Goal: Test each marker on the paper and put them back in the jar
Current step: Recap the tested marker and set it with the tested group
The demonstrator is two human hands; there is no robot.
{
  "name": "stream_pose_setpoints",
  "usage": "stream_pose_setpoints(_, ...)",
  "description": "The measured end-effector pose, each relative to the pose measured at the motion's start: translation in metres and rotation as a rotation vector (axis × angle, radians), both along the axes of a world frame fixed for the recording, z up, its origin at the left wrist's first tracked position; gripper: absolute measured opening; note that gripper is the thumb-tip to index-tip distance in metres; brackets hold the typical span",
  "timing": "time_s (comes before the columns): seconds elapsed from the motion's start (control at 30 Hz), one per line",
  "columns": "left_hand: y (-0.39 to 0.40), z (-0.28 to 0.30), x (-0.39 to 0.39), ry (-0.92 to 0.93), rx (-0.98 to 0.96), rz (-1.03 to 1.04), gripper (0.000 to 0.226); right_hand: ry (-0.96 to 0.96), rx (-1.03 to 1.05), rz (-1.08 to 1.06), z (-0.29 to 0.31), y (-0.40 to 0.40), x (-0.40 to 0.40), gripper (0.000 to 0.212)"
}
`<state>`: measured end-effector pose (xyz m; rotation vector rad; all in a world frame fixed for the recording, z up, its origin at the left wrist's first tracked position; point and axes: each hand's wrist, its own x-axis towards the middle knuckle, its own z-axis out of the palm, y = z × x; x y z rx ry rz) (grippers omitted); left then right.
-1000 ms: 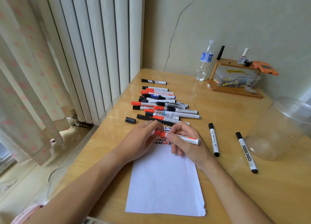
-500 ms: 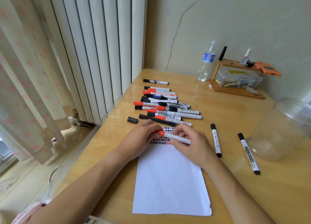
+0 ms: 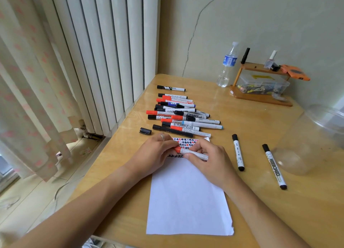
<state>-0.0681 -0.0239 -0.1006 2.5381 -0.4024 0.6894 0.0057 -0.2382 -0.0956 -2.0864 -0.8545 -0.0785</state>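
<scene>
Gripping red-capped white marker [image 3: 189,151] mid-frame: left hand [image 3: 152,154] pinches cap | right hand [image 3: 208,160] holds barrel | over white paper sheet [image 3: 186,201]

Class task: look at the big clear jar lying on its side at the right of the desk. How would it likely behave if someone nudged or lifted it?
The clear jar lies on its side on the desk, so a nudge would probably roll it. It looks thin-walled and empty, so it is likely light for its size and may flex when gripped.
</scene>
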Motion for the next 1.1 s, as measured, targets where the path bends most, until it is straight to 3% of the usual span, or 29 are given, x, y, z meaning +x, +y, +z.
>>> stream_pose_setpoints(0.4,-0.0004,0.0002,-0.0016,-0.050,0.044,-0.034,0.016,0.043,0.022,0.029,-0.0030,0.0021,-0.0023,0.034)
stream_pose_setpoints(0.7,0.0039,-0.0037,-0.0006,-0.002,0.063,-0.088,0.025,-0.236,-0.037,0.117,-0.0033,0.0026,-0.0031,0.040)
stream_pose_setpoints(1.1,-0.0034,-0.0080,0.0058,-0.048,0.069,0.055,0.021,-0.198,-0.082,0.110,-0.0010,0.0067,0.0046,0.016)
